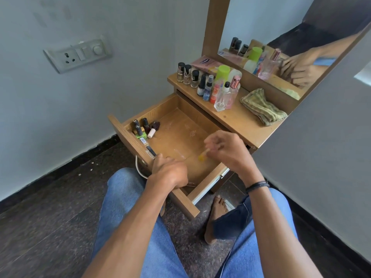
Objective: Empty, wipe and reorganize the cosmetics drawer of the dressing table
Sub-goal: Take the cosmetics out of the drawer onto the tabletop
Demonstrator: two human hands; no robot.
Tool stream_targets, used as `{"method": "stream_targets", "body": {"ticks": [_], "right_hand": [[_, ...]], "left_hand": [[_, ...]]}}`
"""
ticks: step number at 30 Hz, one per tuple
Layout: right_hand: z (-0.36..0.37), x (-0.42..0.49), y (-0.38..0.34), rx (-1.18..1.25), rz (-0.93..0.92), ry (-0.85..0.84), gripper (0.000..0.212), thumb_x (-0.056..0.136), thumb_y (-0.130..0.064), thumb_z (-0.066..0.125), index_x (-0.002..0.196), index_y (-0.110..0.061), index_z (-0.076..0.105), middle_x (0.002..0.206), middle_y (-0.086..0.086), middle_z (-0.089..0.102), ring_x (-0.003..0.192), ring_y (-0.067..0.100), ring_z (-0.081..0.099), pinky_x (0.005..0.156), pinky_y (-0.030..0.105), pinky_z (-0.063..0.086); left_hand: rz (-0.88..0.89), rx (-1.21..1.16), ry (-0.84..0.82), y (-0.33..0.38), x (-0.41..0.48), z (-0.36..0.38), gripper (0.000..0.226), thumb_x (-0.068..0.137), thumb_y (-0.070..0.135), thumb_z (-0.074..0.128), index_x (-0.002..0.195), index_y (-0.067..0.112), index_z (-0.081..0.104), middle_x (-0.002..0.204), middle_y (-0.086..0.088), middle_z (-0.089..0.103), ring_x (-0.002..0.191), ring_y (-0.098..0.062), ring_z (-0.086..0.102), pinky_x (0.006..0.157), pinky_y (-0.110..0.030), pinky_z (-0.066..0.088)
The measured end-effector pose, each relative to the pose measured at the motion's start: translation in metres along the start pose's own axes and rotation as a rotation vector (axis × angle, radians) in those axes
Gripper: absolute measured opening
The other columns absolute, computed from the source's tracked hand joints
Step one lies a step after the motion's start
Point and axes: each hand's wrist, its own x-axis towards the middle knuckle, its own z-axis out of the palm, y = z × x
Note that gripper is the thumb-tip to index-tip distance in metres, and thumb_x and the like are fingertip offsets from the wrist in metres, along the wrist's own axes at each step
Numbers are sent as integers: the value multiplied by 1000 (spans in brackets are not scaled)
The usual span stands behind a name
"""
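Both my hands are in the open drawer (pixel 154 108), each on a small item.

My left hand (pixel 170 171), at the drawer's front left, curls round the end of a slim dark tube (pixel 151 151) lying along the front panel. My right hand (pixel 226 149), over the drawer's right side, pinches a blurred yellow-tipped stick (pixel 202 156) that points down below its fingertips. Bottles (pixel 143 127) cluster in the drawer's left corner, just past the tube.

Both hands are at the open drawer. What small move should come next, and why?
Probably lift the yellow-tipped stick pinched in the right hand onto the tabletop beside the bottles. Nail polishes sit in the drawer, so emptying is unfinished; the cloth lies unused. The left hand grips a dark tube.
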Motion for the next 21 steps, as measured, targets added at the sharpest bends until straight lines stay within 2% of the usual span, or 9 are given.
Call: {"method": "stream_targets", "body": {"ticks": [4, 7, 11, 16, 19, 21], "right_hand": [[-16, 0, -3, 450, -69, 182, 30, 74, 1, 85, 98, -12, 72, 93, 11, 74, 82, 18, 73, 68, 21, 57], [-19, 3, -3, 570, -105, 262, 33, 74, 4, 83, 102, -9, 71, 98, 13, 76, 92, 28, 75, 77, 31, 59], [-14, 2, 1, 549, -97, 348, 36, 78, 0, 83, 108, -14, 72, 98, 8, 77, 93, 25, 75, 78, 29, 58], [-10, -1, 2, 518, -84, 425, 34, 79, -1, 83, 106, -15, 69, 94, 4, 78, 88, 20, 76, 75, 28, 58], [-13, 1, -2, 444, -133, 498, 31, 77, -2, 85, 100, -15, 69, 87, -6, 77, 78, 8, 73, 67, 17, 54], [-19, 5, -6, 390, -171, 558, 29, 77, -2, 85, 98, -16, 70, 84, -10, 75, 75, 4, 71, 66, 15, 54]], "left_hand": [[10, -8, -5, 11, 3, 4, 15, 87, 19, 52, 75, 22, 44, 74, 1, 50, 68, -17, 42, 79, -41, 24], [26, -29, 26, 15, 4, 8, 17, 89, 19, 51, 76, 22, 40, 72, 1, 45, 62, -16, 36, 78, -40, 25], [19, -33, 38, 16, 1, 6, 18, 89, 17, 52, 76, 21, 40, 71, 2, 45, 60, -16, 37, 75, -38, 29], [26, -27, 33, 18, -3, 2, 9, 90, 15, 53, 88, 22, 47, 71, 1, 44, 65, -19, 41, 70, -37, 32], [40, 9, 23, 21, -4, 1, 15, 91, 13, 54, 80, 19, 45, 71, 1, 45, 62, -17, 40, 64, -34, 31], [62, 21, 19, 23, -3, 2, 23, 91, 11, 55, 72, 18, 44, 69, 1, 48, 59, -15, 42, 62, -33, 31]]}}
